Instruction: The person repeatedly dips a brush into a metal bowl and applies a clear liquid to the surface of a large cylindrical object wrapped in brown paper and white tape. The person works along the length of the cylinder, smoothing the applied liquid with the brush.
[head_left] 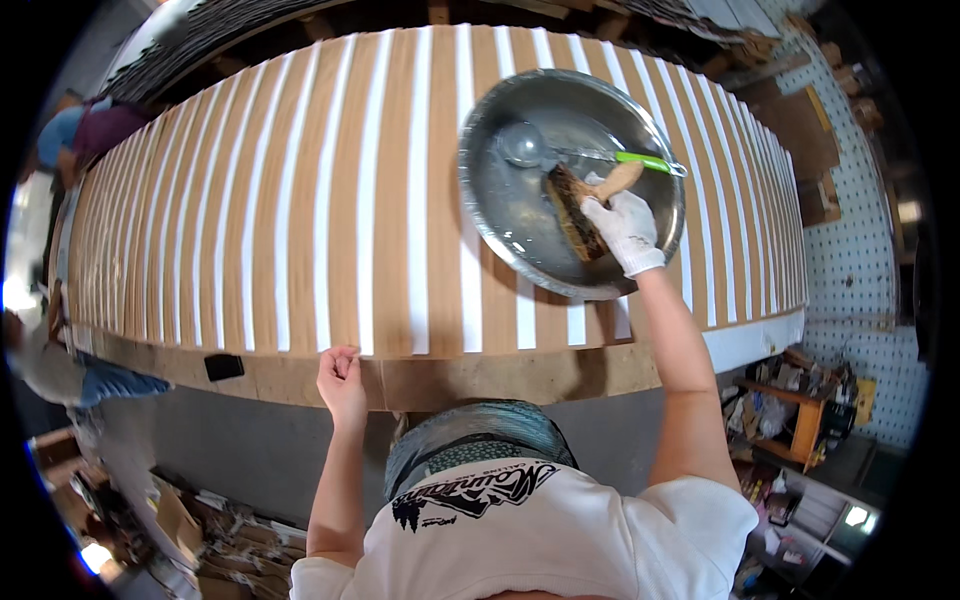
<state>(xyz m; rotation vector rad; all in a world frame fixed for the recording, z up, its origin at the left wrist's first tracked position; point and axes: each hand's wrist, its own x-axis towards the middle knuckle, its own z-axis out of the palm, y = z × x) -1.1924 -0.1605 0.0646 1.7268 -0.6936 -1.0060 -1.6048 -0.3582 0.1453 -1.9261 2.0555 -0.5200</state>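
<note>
In a wide round metal basin [478,205] my right hand [630,228], in a white glove, grips a brush [572,212] with dark bristles and a pale wooden handle. The brush is over the clear, wet-looking contents of the basin. Beside it a ladle [522,145] with a round metal bowl leans on the far right rim by its green handle [642,160]. My bare left hand [343,382] is at the near edge of the wood strips [345,200], fingers curled together. What they pinch, if anything, is hidden.
Brown wood strips alternate with white bands across the long table, under the basin. A dark flat object [224,367] lies on the table's front board [480,378]. Two other people [90,135] stand at the far left end. Cluttered shelves [800,420] are at the right.
</note>
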